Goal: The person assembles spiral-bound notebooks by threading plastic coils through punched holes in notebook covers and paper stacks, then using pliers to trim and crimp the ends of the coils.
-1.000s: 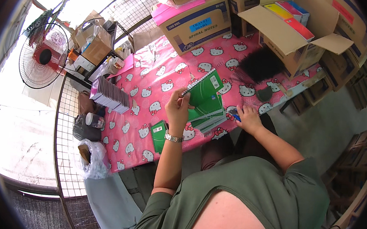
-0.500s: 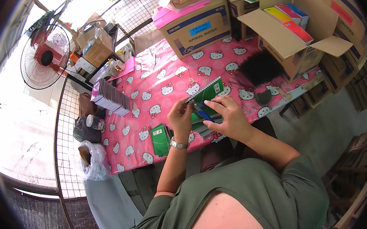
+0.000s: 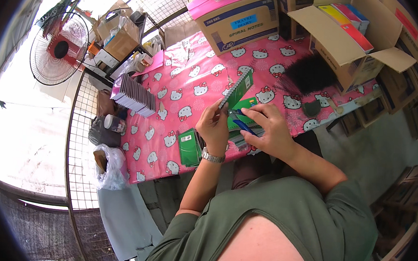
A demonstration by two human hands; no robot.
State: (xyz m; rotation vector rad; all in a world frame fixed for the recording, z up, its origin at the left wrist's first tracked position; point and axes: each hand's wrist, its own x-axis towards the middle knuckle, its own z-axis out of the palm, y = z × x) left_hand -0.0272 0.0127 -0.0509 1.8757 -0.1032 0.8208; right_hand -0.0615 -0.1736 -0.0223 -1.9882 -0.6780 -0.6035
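My left hand (image 3: 213, 129) is closed on a green-covered notebook with a wire spiral spine (image 3: 241, 90), held raised and tilted above the pink, cartoon-print-covered counter (image 3: 196, 114). My right hand (image 3: 275, 134) grasps a small pair of metal pliers with blue handles (image 3: 244, 127), the handles spread apart and the head at the lower end of the spine, just beside my left fingertips; whether the metal touches the wire cannot be confirmed. Work on this notebook is judged to be under way and incomplete, since the tool stands at its spine. Beneath it lies a loose pile of green notebooks (image 3: 244, 105); a separate group of green spiral-bound notebooks (image 3: 187, 149) lies to the left, near the counter's front edge. Which of these is finished and which remains, I cannot tell
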